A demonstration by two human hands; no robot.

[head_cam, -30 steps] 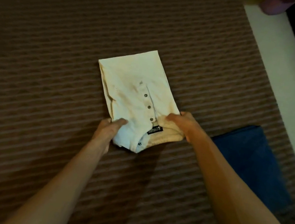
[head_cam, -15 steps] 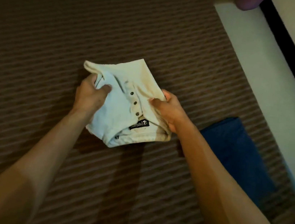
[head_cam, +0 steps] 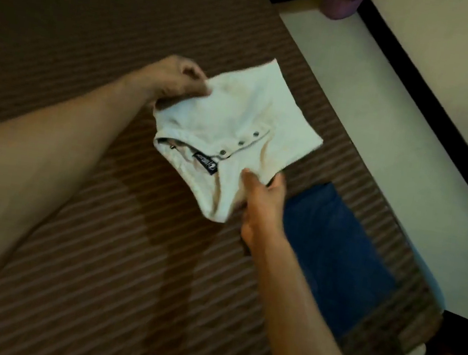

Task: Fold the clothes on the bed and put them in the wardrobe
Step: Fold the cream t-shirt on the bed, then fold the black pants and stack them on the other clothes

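Cream cloth, a folded button shirt [head_cam: 243,124], is held above the brown striped bed [head_cam: 96,248]. Left hand [head_cam: 177,82] grips its far edge, right hand [head_cam: 262,199] pinches the collar end, fingers clamped on fabric. Folded blue jeans [head_cam: 332,257] lie just beside.

Cream shirt [head_cam: 244,118]; brown-striped bedcover [head_cam: 127,27]; blue jeans [head_cam: 333,251].

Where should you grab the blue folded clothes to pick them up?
Probably by the two long side edges of the blue folded clothes, one hand sliding under from each side. They lie flat on the striped bed, so only the edges give hands something to hook. Both hands are holding the white shirt.
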